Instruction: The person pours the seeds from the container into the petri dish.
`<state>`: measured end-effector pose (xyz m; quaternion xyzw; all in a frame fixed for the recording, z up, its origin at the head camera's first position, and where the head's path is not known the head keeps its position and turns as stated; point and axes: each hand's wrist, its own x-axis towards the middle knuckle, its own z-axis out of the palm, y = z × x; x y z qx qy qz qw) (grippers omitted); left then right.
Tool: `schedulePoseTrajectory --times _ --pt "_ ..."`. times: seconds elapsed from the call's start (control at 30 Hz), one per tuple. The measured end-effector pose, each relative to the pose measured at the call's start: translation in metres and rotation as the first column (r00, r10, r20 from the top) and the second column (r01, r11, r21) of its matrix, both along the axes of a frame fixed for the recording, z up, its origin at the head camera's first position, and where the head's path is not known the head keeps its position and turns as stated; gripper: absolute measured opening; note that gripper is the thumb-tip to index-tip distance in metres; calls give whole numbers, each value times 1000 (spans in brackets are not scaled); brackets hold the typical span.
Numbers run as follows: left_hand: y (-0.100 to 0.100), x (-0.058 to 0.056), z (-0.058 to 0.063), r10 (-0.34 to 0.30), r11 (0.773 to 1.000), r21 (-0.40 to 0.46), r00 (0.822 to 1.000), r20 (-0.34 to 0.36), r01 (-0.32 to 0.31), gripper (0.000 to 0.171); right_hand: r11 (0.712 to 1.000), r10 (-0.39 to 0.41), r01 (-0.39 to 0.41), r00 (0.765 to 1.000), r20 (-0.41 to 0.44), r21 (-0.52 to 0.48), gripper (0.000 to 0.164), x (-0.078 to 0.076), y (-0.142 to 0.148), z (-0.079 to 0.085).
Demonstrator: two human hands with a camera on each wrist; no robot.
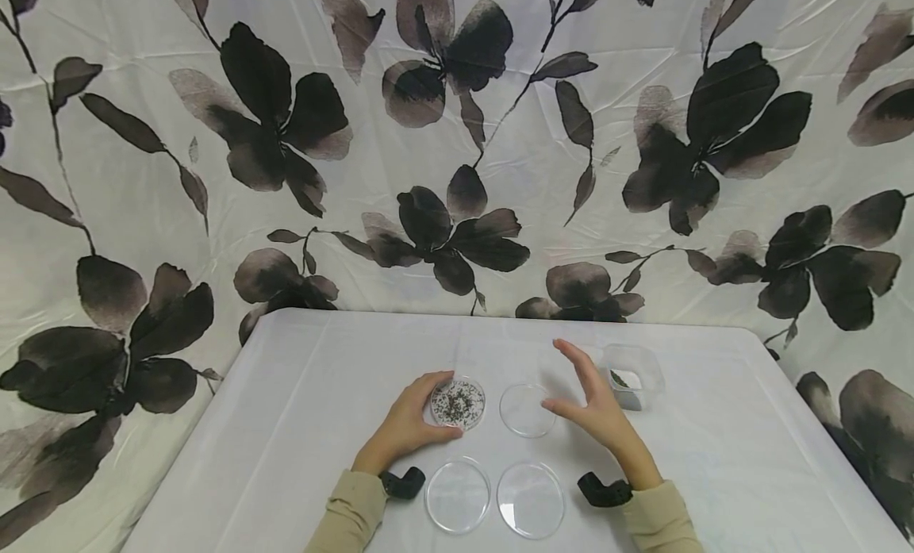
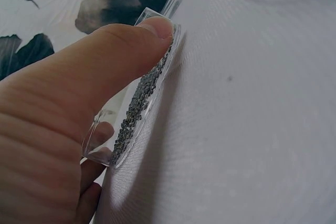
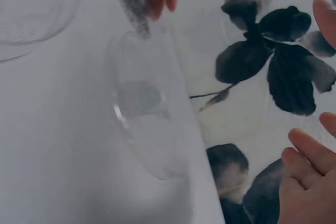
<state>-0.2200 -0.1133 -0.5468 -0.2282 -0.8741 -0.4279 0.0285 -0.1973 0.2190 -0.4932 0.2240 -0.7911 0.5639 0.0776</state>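
My left hand (image 1: pixel 408 423) holds a clear round petri dish (image 1: pixel 458 403) by its sides, thumb at the near edge and fingers at the far edge. Dark small granules (image 2: pixel 137 103) lie scattered over the dish's white-looking floor. In the left wrist view the thumb presses on the dish rim and fingertips show through the clear wall. To the right stands a clear, bare petri dish part (image 1: pixel 527 411). My right hand (image 1: pixel 600 406) hovers beside it with thumb and fingers spread, holding nothing. Whether the thumb touches its rim I cannot tell.
Two more clear round dish parts (image 1: pixel 458 496) lie side by side nearer the person. Right of the right hand stands a clear plastic box (image 1: pixel 646 370) with a green leaf-like piece (image 1: pixel 618 378) in it. White cloth covers the table (image 1: pixel 300 426); a floral curtain (image 1: pixel 428 140) hangs behind.
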Motion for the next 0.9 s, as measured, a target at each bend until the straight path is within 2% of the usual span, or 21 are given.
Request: schedulePoseTrajectory --times 0.2,0.3,0.53,0.73,0.9 --pt "0 1 1 -1 1000 2 1000 16 1 93 996 23 -34 990 141 82 92 0 -4 -17" --pt "0 1 1 0 1000 2 1000 17 0 93 989 28 -53 985 170 141 97 -1 -6 -22" --pt "0 0 1 0 1000 8 1000 5 0 93 972 46 -77 989 141 221 101 -3 -6 -31" --pt "0 0 0 -4 1000 16 1000 8 4 93 952 10 -44 994 111 304 99 0 -7 -33" --pt "0 -1 0 -2 1000 14 1000 8 1 93 948 3 -31 996 87 316 95 -2 -9 -34"
